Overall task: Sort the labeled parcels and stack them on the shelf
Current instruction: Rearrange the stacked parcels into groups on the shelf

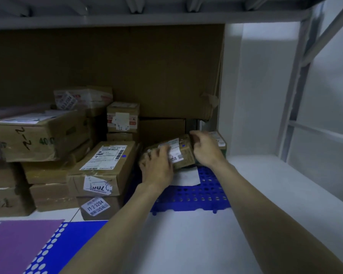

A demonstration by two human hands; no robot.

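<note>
We have both hands on one small brown parcel (181, 153) low in the shelf bay. Our left hand (158, 165) lies over its near left end, fingers (163, 150) spread and bent down across the top, their tips reaching the white shipping label (175, 150); the thumb side wraps the parcel's left edge, so this hand grips it. Our right hand (205, 149) covers the right end, its fingers curled over the far top edge, holding it from that side. The parcel sits between the two hands, tilted, its labelled face turned up and toward us, with a small blue dot visible on the bare cardboard between the hands. We cannot tell whether its underside rests on anything or is lifted clear.

Just below and in front of it lies a blue perforated plastic mat (196, 194) with a white sheet (186, 177) on top. Behind the right hand another labelled box (220, 140) is partly hidden. To the left, touching nothing we hold, stands a stack of brown cartons; the nearest one (105, 167) carries a large white label and a blue dot, and the box under it (99, 208) shows a tag reading 17-2-3204. A cardboard sheet (127, 72) lines the back of the bay.
</note>
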